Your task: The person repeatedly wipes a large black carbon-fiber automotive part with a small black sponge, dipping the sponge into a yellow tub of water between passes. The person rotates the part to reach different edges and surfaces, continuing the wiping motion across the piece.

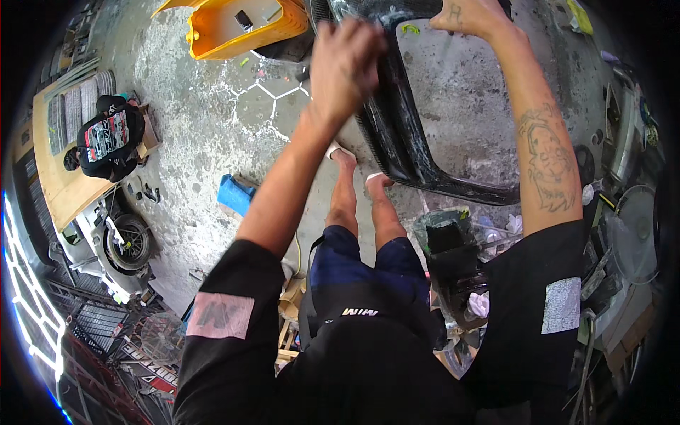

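Note:
A large glossy black car body part [407, 127], with a carbon-like weave and whitish smears, stretches from the top edge down to the right of my feet. My left hand [347, 67] is over its left side, blurred by motion. The fingers look curled in, and whatever they may hold is hidden. At the top edge, my right hand [471, 18] is at the upper section of the same part, with its thumb side toward the opening. Most of its fingers are cut off or hidden, so I cannot see how they are bent.
A yellow plastic container [248, 32] lies at the upper left. Near my legs on the concrete floor is a blue object [235, 195]. Another person [106, 138] in black is at a wooden board on the left, near a wheel [129, 241]. Cluttered materials line the right side.

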The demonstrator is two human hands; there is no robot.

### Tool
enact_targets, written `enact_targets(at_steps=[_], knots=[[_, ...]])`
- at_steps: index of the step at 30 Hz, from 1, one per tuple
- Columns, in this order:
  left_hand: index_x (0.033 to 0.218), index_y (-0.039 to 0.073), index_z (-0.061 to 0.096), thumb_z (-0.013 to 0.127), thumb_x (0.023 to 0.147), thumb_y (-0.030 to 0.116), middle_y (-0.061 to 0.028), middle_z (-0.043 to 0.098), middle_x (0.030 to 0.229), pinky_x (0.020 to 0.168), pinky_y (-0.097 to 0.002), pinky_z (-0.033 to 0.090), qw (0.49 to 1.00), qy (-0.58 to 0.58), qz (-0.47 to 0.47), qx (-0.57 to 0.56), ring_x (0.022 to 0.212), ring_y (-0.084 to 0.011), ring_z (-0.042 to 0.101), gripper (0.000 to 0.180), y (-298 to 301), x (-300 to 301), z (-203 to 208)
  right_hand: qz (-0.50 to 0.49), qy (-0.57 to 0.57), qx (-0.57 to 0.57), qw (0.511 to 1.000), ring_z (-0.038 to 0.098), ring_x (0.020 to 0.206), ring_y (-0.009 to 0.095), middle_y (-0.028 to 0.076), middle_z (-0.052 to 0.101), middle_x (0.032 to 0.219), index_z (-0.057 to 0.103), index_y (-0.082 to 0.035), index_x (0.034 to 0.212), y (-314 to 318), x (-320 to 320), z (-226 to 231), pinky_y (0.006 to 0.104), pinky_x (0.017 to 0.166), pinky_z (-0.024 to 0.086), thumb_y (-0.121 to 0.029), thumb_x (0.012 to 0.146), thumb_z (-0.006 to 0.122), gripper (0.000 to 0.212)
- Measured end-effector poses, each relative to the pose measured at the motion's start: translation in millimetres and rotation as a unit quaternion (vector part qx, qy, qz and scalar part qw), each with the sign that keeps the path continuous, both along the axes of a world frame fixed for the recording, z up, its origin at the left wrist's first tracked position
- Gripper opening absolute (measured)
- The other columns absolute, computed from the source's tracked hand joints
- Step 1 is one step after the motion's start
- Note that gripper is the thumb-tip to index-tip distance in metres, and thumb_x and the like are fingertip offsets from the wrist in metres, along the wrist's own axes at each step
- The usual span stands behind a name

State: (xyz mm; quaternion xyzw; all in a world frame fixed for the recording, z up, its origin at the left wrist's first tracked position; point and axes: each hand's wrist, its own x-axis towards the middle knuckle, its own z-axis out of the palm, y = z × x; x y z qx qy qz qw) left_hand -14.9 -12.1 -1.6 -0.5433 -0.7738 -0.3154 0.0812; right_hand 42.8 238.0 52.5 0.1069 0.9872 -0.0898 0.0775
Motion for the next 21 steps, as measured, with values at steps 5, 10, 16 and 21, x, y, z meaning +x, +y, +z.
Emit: enact_targets(at_steps=[5, 10, 16, 21], knots=[[0.099, 0.007, 0.071, 0.075, 0.076, 0.002, -0.0061, 0.065, 0.104, 0.084, -0.0438, 0.044, 0.998, -0.030, 0.048, 0.007, 0.094, -0.0281, 0.059, 0.024, -17, 59, -18, 0.007, 0.008, -0.004, 1.000, 0.061, 0.124, 0.045, 0.029, 0.039, 0.159, 0.028, -0.034, 0.164, 1, 3, -7, 0.0484, 0.102, 0.051, -0.043, 0.069, 0.086, 0.112], [0.096, 0.007, 0.069, 0.071, 0.080, 0.001, -0.0076, 0.065, 0.099, 0.082, -0.0438, 0.043, 0.999, -0.014, 0.033, 0.039, 0.093, -0.0288, 0.058, 0.017, -1, 4, 2, 0.017, 0.032, -0.005, 0.999, 0.062, 0.123, 0.045, 0.030, 0.040, 0.158, 0.028, -0.034, 0.164, -1, -2, -6, 0.0486, 0.101, 0.051, -0.044, 0.067, 0.088, 0.114], [0.098, 0.007, 0.068, 0.073, 0.072, -0.002, -0.0076, 0.065, 0.101, 0.087, -0.0427, 0.045, 0.994, -0.106, 0.027, 0.010, 0.093, -0.0299, 0.059, 0.028, -28, 82, -18, 0.016, 0.015, 0.008, 1.000, 0.063, 0.122, 0.045, 0.029, 0.041, 0.157, 0.028, -0.034, 0.164, 1, 4, -9, 0.0489, 0.100, 0.052, -0.047, 0.066, 0.086, 0.114], [0.098, 0.009, 0.069, 0.067, 0.082, 0.001, -0.0103, 0.061, 0.095, 0.077, -0.0446, 0.043, 0.995, -0.009, 0.018, 0.102, 0.090, -0.0329, 0.055, 0.019, 16, -20, 3, 0.006, 0.022, 0.007, 1.000, 0.063, 0.122, 0.043, 0.029, 0.042, 0.157, 0.028, -0.034, 0.163, -4, -7, -5, 0.0483, 0.100, 0.052, -0.046, 0.068, 0.085, 0.112]])
